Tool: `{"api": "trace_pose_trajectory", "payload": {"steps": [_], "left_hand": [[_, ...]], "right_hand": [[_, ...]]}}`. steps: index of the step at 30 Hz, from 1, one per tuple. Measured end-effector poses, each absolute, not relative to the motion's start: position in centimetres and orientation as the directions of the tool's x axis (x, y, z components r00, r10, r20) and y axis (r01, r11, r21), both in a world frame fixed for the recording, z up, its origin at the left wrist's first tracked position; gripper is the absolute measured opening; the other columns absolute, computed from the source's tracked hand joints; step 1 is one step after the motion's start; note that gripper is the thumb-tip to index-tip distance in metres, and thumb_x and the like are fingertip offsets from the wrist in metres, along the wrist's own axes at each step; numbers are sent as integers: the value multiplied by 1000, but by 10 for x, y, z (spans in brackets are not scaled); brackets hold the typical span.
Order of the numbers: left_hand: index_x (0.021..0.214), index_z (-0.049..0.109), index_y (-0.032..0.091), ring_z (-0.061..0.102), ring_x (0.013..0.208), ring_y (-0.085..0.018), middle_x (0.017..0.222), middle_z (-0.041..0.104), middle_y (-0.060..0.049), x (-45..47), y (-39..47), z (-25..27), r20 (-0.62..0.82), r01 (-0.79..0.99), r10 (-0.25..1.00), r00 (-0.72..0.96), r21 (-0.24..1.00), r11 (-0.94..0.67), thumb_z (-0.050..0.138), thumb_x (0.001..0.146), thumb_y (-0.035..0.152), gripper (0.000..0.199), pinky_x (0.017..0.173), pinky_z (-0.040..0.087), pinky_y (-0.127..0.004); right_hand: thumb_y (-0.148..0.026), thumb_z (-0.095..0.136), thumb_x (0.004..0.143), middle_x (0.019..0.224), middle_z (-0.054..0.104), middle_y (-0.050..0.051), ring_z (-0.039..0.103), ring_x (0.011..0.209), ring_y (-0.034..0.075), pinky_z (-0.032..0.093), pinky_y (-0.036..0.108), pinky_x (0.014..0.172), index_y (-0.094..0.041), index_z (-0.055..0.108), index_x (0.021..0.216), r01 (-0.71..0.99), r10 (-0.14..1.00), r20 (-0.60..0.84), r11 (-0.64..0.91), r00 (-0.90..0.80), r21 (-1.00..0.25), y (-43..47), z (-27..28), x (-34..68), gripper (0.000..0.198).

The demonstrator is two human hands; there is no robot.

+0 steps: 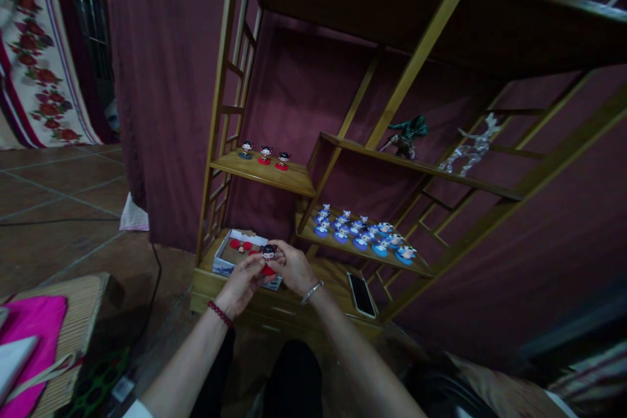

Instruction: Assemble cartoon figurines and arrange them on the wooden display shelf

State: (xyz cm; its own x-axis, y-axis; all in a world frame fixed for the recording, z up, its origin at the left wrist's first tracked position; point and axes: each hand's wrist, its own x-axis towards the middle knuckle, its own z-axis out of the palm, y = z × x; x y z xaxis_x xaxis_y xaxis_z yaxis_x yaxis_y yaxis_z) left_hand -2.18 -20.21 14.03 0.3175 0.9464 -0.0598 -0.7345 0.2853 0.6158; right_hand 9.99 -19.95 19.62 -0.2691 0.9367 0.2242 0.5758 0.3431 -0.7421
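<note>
Between my two hands is a small doll figurine [268,252] with black hair in buns and a red base. My left hand [241,284] grips it from the left, and the fingers of my right hand [292,266] close on it from the right. Behind and below them sits a white cardboard box [224,265] on the low board of the shelf, with more red-based figurines [241,246] inside. My hands hide part of the box. Three similar figurines [265,155] stand in a row on the upper left shelf [264,174].
Several blue and purple figurines [362,238] fill the middle right shelf. Above them stand a green-caped statuette [409,137] and a clear deer figure [473,147]. A phone [361,294] lies on the low board at right. A bamboo-topped stool [83,304] is at left.
</note>
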Motion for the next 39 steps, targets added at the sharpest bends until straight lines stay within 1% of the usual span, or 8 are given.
{"api": "trace_pose_trajectory", "payload": {"steps": [6, 12, 17, 21, 25, 30, 34, 39], "left_hand": [[77, 57, 12, 60, 72, -15, 78, 64, -4, -21, -201, 139, -44, -718, 948, 314, 642, 268, 64, 63, 12, 16, 72, 48, -34], [78, 55, 13, 60, 75, -16, 80, 64, -4, -21, -198, 136, -41, -733, 956, 292, 632, 251, 64, 62, 11, 18, 75, 48, -37], [74, 54, 14, 60, 70, -14, 77, 63, -2, -20, -197, 137, -36, -729, 958, 284, 642, 240, 64, 61, 10, 17, 73, 49, -36], [75, 54, 13, 60, 71, -15, 78, 64, -3, -19, -197, 138, -52, -717, 960, 276, 654, 242, 64, 61, 9, 17, 71, 49, -36], [78, 54, 12, 60, 72, -16, 81, 64, -6, -19, -198, 140, -66, -703, 958, 278, 666, 250, 63, 62, 8, 18, 72, 49, -37], [77, 54, 13, 61, 70, -16, 76, 64, -5, -19, -199, 142, -73, -703, 959, 272, 666, 250, 61, 63, 6, 18, 72, 49, -39], [74, 53, 14, 61, 65, -15, 71, 64, -3, -19, -200, 145, -95, -696, 961, 260, 671, 255, 61, 62, 5, 17, 69, 50, -36], [73, 53, 13, 59, 64, -13, 68, 63, -2, -18, -202, 148, -98, -687, 962, 253, 682, 250, 62, 61, 4, 17, 68, 50, -33]], "right_hand": [[-11, 52, 66, 81, 61, 1, 57, 65, 10, 47, 21, 60, -19, 52, 100, 561, 921, 283, 388, -267, -732, -198, 192, 103, 36], [-11, 53, 65, 71, 59, -2, 54, 60, 10, 45, 20, 59, -21, 52, 102, 628, 928, 295, 372, -229, -684, -200, 193, 105, 38], [-11, 54, 65, 71, 60, -2, 55, 63, 10, 43, 20, 60, -20, 54, 100, 642, 921, 313, 387, -233, -661, -201, 195, 107, 36], [-11, 53, 66, 69, 60, -3, 53, 59, 9, 42, 19, 58, -21, 56, 99, 642, 916, 321, 398, -240, -656, -202, 193, 109, 34], [-11, 54, 66, 69, 60, -3, 54, 60, 9, 42, 19, 58, -22, 56, 99, 637, 915, 327, 401, -237, -659, -202, 190, 111, 35], [-11, 54, 66, 69, 60, -3, 54, 60, 9, 42, 19, 58, -22, 56, 98, 641, 914, 329, 401, -236, -655, -202, 187, 111, 34], [-13, 54, 67, 70, 61, -2, 54, 60, 10, 42, 19, 58, -21, 56, 98, 659, 916, 328, 396, -233, -639, -202, 185, 111, 31], [-11, 52, 68, 72, 61, -2, 54, 61, 10, 44, 20, 59, -20, 57, 90, 635, 918, 321, 393, -232, -665, -201, 180, 112, 25]]}}
